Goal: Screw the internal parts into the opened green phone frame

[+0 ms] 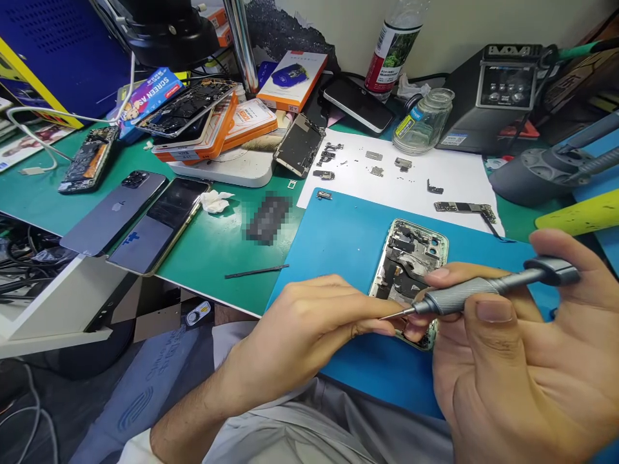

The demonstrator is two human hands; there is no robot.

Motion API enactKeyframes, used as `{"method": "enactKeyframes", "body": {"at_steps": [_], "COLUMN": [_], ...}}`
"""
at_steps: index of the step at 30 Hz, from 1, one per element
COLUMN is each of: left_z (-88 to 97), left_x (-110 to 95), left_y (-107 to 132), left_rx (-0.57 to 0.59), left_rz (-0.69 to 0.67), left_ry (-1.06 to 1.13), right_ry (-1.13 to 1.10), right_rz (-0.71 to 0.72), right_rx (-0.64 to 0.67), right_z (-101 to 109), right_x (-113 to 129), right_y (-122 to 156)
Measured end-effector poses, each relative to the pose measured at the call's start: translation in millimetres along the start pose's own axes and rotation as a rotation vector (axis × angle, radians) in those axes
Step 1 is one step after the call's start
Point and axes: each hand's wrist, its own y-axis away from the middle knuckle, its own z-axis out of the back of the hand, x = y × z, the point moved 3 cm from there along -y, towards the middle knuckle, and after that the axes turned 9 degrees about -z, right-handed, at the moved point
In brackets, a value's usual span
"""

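Note:
In the head view my right hand (527, 361) is wrapped round a grey precision screwdriver (464, 296), its cap against my index finger. The thin bit points left and meets the fingertips of my left hand (300, 328). Those fingers are pressed together at the bit's tip; whatever they pinch is too small or hidden to make out. Beneath both hands an opened phone housing (411, 248) lies on the blue mat (333, 238), its inner cables and two camera openings showing. My hands cover its lower part.
Small parts and a narrow logic board (461, 207) lie on white paper (464, 171). A glass jar (425, 119) and a bottle (394, 48) stand behind. Leftward are two phones, a dark strip (256, 271), a pixelated dark rectangle (268, 219) and stacked orange boxes (213, 138).

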Motion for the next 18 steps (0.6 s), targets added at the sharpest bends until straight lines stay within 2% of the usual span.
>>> {"method": "enactKeyframes", "body": {"at_steps": [5, 18], "left_z": [-1.3, -1.4], "left_x": [-1.3, -2.6], "left_y": [-1.7, -2.4], "left_rx": [0.005, -0.085], "left_rz": [0.002, -0.011], "left_ry": [-0.024, -0.075], "right_ry": [0.017, 0.035], "right_rz": [-0.006, 0.011], "right_rx": [-0.021, 0.016], "right_z": [1.9, 1.4], "right_x": [0.2, -1.0], "right_y": [-0.4, 1.4]}}
